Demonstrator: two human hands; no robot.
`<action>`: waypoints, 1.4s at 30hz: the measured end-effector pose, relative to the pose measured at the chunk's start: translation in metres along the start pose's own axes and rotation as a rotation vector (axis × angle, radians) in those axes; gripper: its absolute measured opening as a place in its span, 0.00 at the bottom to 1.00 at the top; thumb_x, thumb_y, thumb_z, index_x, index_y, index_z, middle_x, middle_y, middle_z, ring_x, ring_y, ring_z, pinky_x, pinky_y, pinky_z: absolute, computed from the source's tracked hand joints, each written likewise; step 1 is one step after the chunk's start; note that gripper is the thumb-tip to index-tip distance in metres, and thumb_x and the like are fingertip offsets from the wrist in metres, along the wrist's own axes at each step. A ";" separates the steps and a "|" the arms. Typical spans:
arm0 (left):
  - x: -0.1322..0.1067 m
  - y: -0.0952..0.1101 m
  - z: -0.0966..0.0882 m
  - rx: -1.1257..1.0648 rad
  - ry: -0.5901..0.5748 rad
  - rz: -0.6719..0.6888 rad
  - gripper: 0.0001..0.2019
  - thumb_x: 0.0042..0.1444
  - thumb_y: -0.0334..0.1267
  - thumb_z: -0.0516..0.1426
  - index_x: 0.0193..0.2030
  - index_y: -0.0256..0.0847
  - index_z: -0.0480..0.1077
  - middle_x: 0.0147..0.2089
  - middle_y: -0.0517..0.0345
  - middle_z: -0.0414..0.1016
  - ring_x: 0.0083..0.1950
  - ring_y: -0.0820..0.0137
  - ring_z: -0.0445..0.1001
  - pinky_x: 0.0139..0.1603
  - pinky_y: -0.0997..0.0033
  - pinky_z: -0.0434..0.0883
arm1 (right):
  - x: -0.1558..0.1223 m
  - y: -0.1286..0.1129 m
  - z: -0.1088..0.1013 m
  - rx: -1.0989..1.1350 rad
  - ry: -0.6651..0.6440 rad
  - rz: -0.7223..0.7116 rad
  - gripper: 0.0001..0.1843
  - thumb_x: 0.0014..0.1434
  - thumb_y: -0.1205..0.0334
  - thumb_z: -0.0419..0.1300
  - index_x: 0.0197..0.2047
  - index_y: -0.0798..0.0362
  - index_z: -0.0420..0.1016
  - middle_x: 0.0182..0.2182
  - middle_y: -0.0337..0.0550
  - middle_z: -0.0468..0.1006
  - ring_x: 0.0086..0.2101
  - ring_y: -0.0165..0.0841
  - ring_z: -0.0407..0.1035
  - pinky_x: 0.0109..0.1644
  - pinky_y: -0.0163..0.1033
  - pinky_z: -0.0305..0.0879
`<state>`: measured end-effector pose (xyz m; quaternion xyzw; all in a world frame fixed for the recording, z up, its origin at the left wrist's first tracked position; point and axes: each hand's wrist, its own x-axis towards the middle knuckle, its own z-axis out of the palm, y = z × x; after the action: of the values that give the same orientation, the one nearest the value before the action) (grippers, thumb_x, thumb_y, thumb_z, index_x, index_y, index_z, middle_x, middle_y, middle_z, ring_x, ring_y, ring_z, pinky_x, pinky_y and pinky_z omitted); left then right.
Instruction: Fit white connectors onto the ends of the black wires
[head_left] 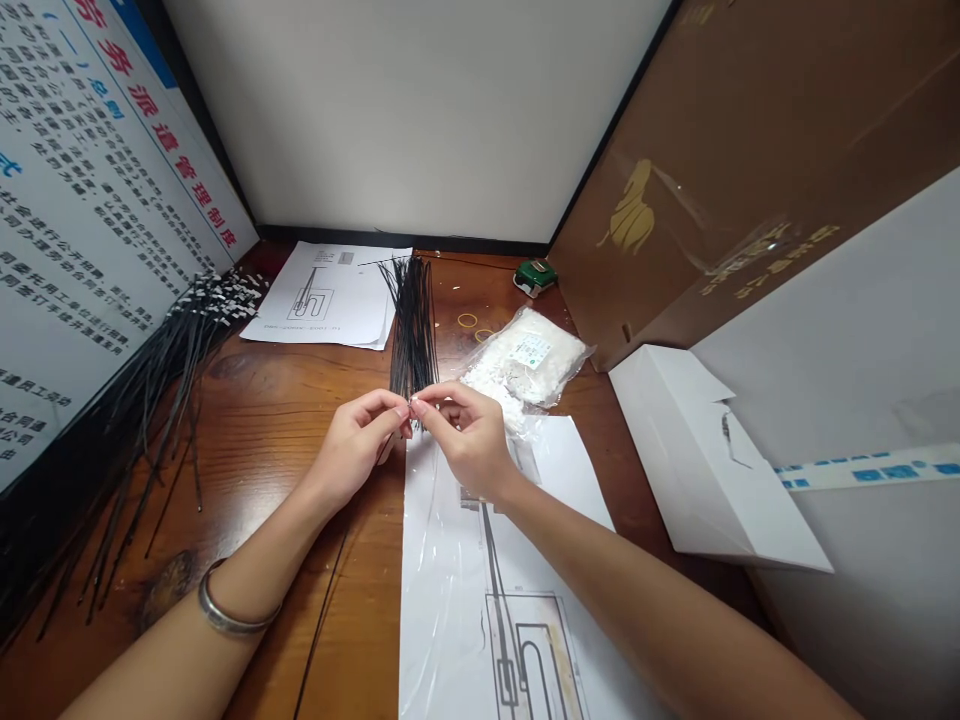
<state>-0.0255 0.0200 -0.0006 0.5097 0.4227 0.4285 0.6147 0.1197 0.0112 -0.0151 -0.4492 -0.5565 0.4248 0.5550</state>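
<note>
My left hand (367,430) and my right hand (469,435) meet fingertip to fingertip in the middle of the table. Both are closed in a pinch, and whatever lies between the tips is too small to make out. Just behind them lies a bundle of thin black wires (412,325), its near ends partly hidden by my fingers. Close to my right hand is a clear plastic bag of small white pieces (536,350), some of them spilling toward the hand. Under my right wrist lies a printed drawing sheet (442,600) with a glossy clear cover.
At the left, black wires with white ends (214,300) lean against a printed board (97,200). Printed papers (322,320) lie at the back, a green tape measure (535,277) near the back right corner. A brown carton (735,130) and a folded white box (697,460) border the right.
</note>
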 end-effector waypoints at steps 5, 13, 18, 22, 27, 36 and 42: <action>0.000 0.000 0.000 0.005 -0.004 -0.014 0.09 0.55 0.42 0.59 0.30 0.37 0.71 0.23 0.63 0.69 0.18 0.80 0.55 0.19 0.77 0.52 | 0.007 0.002 -0.005 0.134 -0.062 0.063 0.08 0.54 0.56 0.63 0.32 0.52 0.74 0.26 0.40 0.76 0.26 0.30 0.68 0.29 0.38 0.64; -0.001 0.003 0.000 0.017 -0.005 -0.033 0.10 0.55 0.42 0.59 0.29 0.36 0.72 0.24 0.62 0.70 0.19 0.80 0.55 0.20 0.76 0.53 | 0.007 0.002 -0.007 0.167 -0.127 0.075 0.10 0.55 0.55 0.62 0.32 0.52 0.73 0.24 0.37 0.72 0.24 0.28 0.65 0.28 0.36 0.61; -0.001 0.001 0.000 -0.018 -0.018 -0.045 0.11 0.56 0.43 0.59 0.31 0.37 0.73 0.23 0.63 0.68 0.19 0.81 0.53 0.19 0.76 0.50 | 0.008 0.002 -0.007 0.154 -0.128 0.101 0.10 0.55 0.54 0.62 0.31 0.53 0.72 0.22 0.36 0.70 0.22 0.26 0.60 0.25 0.34 0.55; -0.001 0.002 0.000 -0.035 -0.008 -0.044 0.11 0.53 0.44 0.60 0.32 0.37 0.74 0.23 0.62 0.69 0.18 0.81 0.52 0.19 0.76 0.49 | 0.009 0.003 -0.008 0.144 -0.133 0.111 0.10 0.55 0.54 0.62 0.32 0.53 0.71 0.22 0.35 0.69 0.22 0.26 0.59 0.24 0.34 0.53; -0.001 0.005 0.002 -0.003 0.016 -0.057 0.12 0.51 0.45 0.61 0.30 0.36 0.73 0.22 0.62 0.69 0.18 0.81 0.52 0.19 0.76 0.48 | 0.011 0.003 -0.012 0.114 -0.198 0.129 0.12 0.56 0.53 0.62 0.33 0.53 0.72 0.20 0.33 0.67 0.20 0.25 0.56 0.23 0.34 0.50; -0.003 0.009 0.004 0.172 -0.024 -0.012 0.11 0.53 0.43 0.58 0.26 0.38 0.70 0.22 0.63 0.67 0.20 0.78 0.56 0.21 0.75 0.54 | 0.014 0.000 -0.019 0.124 -0.325 0.176 0.13 0.58 0.51 0.60 0.33 0.52 0.68 0.19 0.31 0.63 0.18 0.23 0.53 0.20 0.32 0.48; -0.003 0.009 0.002 0.210 -0.067 0.012 0.12 0.53 0.44 0.58 0.25 0.39 0.69 0.23 0.63 0.66 0.22 0.77 0.57 0.23 0.74 0.55 | 0.014 -0.003 -0.020 0.134 -0.430 0.219 0.14 0.61 0.49 0.56 0.33 0.50 0.63 0.16 0.26 0.59 0.16 0.23 0.49 0.18 0.32 0.46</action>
<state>-0.0253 0.0175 0.0090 0.5879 0.4413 0.3682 0.5692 0.1399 0.0233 -0.0089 -0.3682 -0.5803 0.6043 0.4030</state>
